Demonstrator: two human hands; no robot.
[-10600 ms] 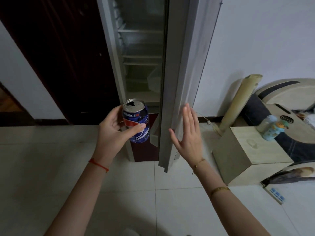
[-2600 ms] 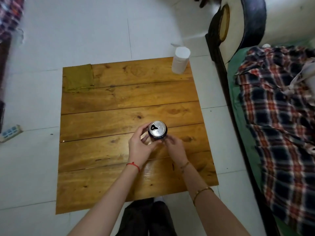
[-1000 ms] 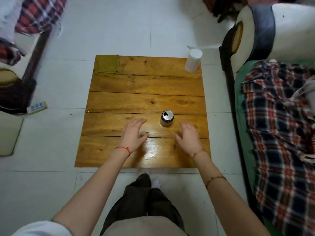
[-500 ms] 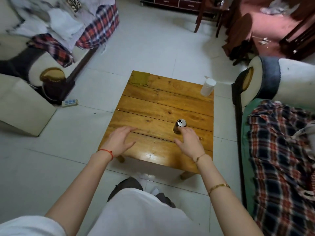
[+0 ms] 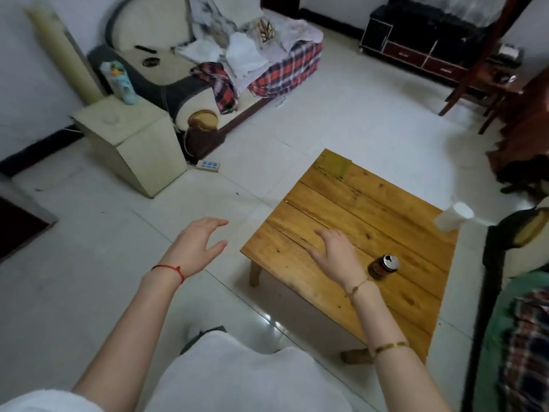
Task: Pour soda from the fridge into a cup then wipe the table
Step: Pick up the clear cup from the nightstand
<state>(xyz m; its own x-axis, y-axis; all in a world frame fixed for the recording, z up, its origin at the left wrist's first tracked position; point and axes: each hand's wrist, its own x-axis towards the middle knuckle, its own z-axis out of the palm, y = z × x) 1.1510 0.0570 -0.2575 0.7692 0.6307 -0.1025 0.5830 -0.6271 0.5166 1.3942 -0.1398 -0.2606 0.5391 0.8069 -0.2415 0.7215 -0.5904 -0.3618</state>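
White tile floor all around, low wooden counter [image 5: 350, 233] sitting right of center in the frame. Soda can [image 5: 383, 267] stands upright on the counter's lower right part, top already popped. White cup [image 5: 453, 216] is up at the counter's right corner, well apart from the can, and a greenish cloth [image 5: 334, 165] lies flat on the top corner. Right hand [image 5: 337, 255] hovers just left of the can, fingers spread, holding nothing. Left hand [image 5: 198, 244] hangs out over the floor left of the counter, fingers loosely apart too, empty.
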